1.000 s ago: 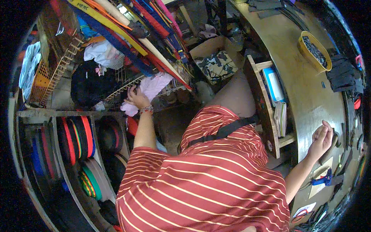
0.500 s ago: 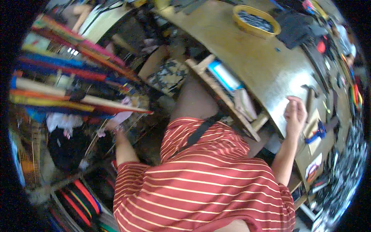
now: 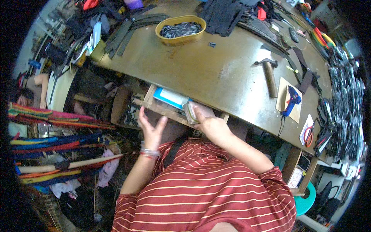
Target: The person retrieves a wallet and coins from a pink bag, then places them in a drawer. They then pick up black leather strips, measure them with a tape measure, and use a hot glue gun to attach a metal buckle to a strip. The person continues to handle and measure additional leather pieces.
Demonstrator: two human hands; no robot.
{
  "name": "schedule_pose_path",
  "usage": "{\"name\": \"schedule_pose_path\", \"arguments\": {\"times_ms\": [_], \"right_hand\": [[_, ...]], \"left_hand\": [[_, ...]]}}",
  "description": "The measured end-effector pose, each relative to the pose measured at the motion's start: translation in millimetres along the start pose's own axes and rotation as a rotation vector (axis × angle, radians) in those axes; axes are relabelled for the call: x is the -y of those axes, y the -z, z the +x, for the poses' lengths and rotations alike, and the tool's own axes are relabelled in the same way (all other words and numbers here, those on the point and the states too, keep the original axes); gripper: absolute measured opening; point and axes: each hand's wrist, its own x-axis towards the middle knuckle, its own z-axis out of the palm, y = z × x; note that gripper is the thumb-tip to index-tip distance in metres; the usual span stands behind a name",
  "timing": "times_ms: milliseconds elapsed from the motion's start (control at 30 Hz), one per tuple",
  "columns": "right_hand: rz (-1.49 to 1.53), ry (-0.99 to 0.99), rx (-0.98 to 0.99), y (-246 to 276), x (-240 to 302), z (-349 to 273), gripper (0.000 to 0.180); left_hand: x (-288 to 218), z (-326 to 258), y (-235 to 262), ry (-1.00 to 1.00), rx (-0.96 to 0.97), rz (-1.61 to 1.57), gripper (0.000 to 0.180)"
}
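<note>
My left hand (image 3: 152,130) is open with its fingers spread, just below the front edge of a wooden drawer (image 3: 162,109) that sticks out from under the worktable (image 3: 220,73). My right hand (image 3: 208,123) reaches into the drawer's right end and grips a pale stack with a green edge (image 3: 189,112). A flat blue-and-white box (image 3: 171,97) lies in the drawer to the left of that stack. A beaded bracelet sits on my left wrist.
On the table are a yellow bowl of dark pieces (image 3: 179,29), a hammer (image 3: 269,75), a blue glue gun (image 3: 292,99) on cardboard, red-handled scissors (image 3: 308,133) and black straps. Colourful fabric rolls (image 3: 58,143) lie at left, where another person (image 3: 31,91) sits. A teal stool (image 3: 306,198) stands lower right.
The view has swung from the shelves to the table. My left hand left the pink cloth and came to the drawer. My right hand moved off the tabletop into the drawer.
</note>
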Motion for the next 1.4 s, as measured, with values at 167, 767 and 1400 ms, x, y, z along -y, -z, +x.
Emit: {"name": "schedule_pose_path", "arguments": {"times_ms": [167, 767, 1400], "right_hand": [[-0.143, -0.049, 0.013, -6.9, -0.9, -4.8, 0.051], [-0.326, 0.466, -0.181, 4.6, -51.6, -32.1, 0.048], [1.858, -0.898, -1.030, 40.6, -110.5, -201.1, 0.024]], "left_hand": [[-35.6, 11.1, -26.2, -0.642, 0.553, 0.602, 0.026], [-61.8, 33.5, -51.7, -1.043, 1.037, 0.377, 0.015], [-34.6, 53.1, -33.0, 1.221, 0.701, -1.108, 0.052]]}}
